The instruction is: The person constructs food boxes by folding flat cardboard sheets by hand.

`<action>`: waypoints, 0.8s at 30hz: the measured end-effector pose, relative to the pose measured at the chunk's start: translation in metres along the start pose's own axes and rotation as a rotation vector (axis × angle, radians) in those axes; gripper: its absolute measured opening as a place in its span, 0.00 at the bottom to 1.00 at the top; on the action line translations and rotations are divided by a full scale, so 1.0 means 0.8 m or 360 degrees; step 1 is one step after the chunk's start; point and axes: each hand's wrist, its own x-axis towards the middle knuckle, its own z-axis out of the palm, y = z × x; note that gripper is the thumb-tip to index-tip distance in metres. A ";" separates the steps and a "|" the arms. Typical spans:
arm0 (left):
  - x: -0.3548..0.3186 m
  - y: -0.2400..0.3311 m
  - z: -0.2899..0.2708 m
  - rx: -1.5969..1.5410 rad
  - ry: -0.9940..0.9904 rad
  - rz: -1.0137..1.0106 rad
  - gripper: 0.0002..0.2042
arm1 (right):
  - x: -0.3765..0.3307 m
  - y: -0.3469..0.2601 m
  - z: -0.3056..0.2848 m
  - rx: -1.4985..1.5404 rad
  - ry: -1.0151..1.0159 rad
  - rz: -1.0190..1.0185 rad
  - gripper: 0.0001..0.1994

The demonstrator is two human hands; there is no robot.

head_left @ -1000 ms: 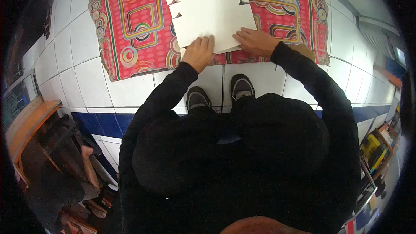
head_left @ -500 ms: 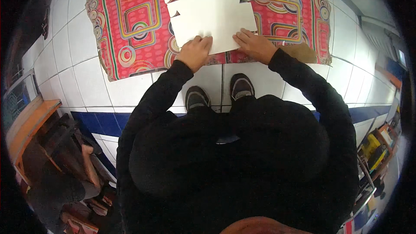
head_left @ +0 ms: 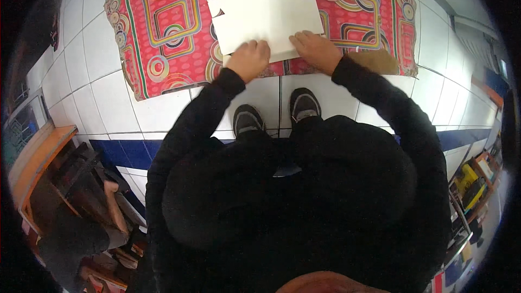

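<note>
A white card sheet [head_left: 260, 8] with dark notches along both sides lies on a red patterned mat [head_left: 176, 57]. At its near left corner my left hand [head_left: 249, 59] is closed over the edge, fingers curled and pressed down. My right hand [head_left: 316, 51] grips the near right corner, fingertips on top of the card. Between the hands, the near strip of the sheet looks bent along a crease. My thumbs are largely hidden.
The mat has ragged edges and a brown bare patch [head_left: 378, 62] at its near right. My shoes [head_left: 304, 104] stand on white floor tiles [head_left: 331, 95] just short of the mat. Wooden furniture [head_left: 46, 154] and another person's arm [head_left: 114, 206] are at lower left; a shelf [head_left: 483, 173] is at right.
Both hands have moved slightly away from me, along the sheet's near edge. My left fingers are curled more tightly, and the near strip of card looks more bent.
</note>
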 end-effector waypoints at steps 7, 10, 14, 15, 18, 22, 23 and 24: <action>0.046 -0.110 -0.014 -0.1156 -0.0423 -0.0277 0.19 | 0.113 0.117 -0.006 0.0555 -0.0470 -0.0256 0.15; 0.054 -0.130 -0.007 -0.1367 -0.0558 -0.0197 0.21 | 0.153 0.115 -0.027 0.0645 -0.1181 -0.0049 0.22; 0.050 -0.080 -0.039 -0.1129 -0.0565 -0.0396 0.22 | 0.103 0.108 0.002 0.0318 -0.0642 -0.0293 0.15; -0.001 -0.073 -0.007 -0.0650 0.0015 -0.0354 0.17 | 0.104 0.073 -0.004 0.0406 -0.0690 -0.0115 0.13; -0.036 0.001 -0.058 -0.0336 0.0449 -0.0761 0.24 | 0.013 0.019 -0.037 0.0490 0.0276 0.0047 0.19; -0.096 -0.023 -0.016 -0.1417 0.0388 -0.1837 0.25 | -0.018 0.002 -0.020 0.0715 0.0460 0.1356 0.24; -0.101 -0.032 -0.010 -0.2124 0.0015 -0.2225 0.23 | -0.028 0.014 -0.001 0.0886 0.0239 0.1859 0.25; -0.097 -0.031 -0.012 -0.2116 0.0027 -0.2233 0.23 | -0.030 0.020 0.002 0.0892 0.0243 0.1847 0.25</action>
